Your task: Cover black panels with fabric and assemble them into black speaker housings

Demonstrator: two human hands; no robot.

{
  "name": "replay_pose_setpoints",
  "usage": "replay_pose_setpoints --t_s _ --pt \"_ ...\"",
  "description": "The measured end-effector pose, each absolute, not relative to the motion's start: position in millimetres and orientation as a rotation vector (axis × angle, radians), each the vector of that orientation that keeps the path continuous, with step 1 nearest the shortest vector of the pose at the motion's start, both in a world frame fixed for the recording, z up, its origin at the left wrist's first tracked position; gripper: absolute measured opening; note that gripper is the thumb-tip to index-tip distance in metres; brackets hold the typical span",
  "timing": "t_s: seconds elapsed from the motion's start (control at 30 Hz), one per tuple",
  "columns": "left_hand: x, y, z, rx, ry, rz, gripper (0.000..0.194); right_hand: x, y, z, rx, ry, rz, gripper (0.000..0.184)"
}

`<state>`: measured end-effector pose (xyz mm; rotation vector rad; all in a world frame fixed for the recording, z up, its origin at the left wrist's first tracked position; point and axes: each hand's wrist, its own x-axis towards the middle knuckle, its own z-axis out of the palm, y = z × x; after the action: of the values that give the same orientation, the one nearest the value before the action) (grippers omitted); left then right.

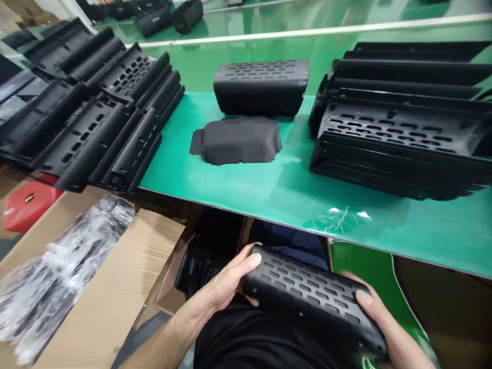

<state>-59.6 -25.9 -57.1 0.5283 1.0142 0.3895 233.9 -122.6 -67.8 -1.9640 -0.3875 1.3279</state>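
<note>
We hold one black slotted shell (303,284) with the fingers of both hands, low in front of us and on our side of the worktop (230,187). Our left fingers (251,261) grasp its left end, thumb pressed on the upper corner and a fingertip showing underneath. Our right fingers (365,299) grasp it toward the right end, thumb laid on the slotted face and another finger along the far side. The slots face up between the two grips, and the shell slants, its right end nearer to us.

Straight beyond our fingers, on the green surface, lies a stack of thin black sheets (241,141), edges uneven, a few jutting to the left. Just past it sits a black slotted housing (261,89). Beyond our right fingers we see a pile of nested shells (400,169); far to the left of our left fingers, a second pile (82,118). Nearer, left of those fingers, is an open cardboard box (115,282) with clear plastic wrap (73,261) in it; we cannot tell what is wrapped.
</note>
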Motion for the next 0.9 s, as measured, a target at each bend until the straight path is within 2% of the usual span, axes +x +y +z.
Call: replay_pose_setpoints --t_s 0.1,0.27,0.4,0.57,0.63,0.7,0.8,0.9 --pt "-66 -24 -56 0.545 0.921 0.391 0.096 232 -125 -52 -1.888 -0.289 1.378 0.079" --pt "-64 -23 -64 0.615 0.918 0.418 0.088 239 -143 -38 -1.610 -0.431 1.747 0.099" --pt "-64 -29 -73 0.719 0.898 0.458 0.086 242 -153 -42 -1.652 -0.594 1.701 0.097" --pt "-77 -34 -66 0.777 0.726 0.474 0.104 251 -165 -44 -1.698 -0.941 1.584 0.115" --pt "-79 -33 -62 0.825 0.658 0.481 0.110 252 -169 -42 -1.664 -0.939 1.574 0.106" --pt "-78 -31 -61 0.856 0.618 0.514 0.105 247 -170 -39 -1.656 -0.814 1.550 0.086" --pt "-71 -30 -66 0.898 0.668 0.583 0.078 233 -169 -37 -1.676 -0.747 1.426 0.062" --pt "-64 -32 -72 0.886 0.736 0.617 0.059 224 -168 -37 -1.704 -0.797 1.350 0.058"
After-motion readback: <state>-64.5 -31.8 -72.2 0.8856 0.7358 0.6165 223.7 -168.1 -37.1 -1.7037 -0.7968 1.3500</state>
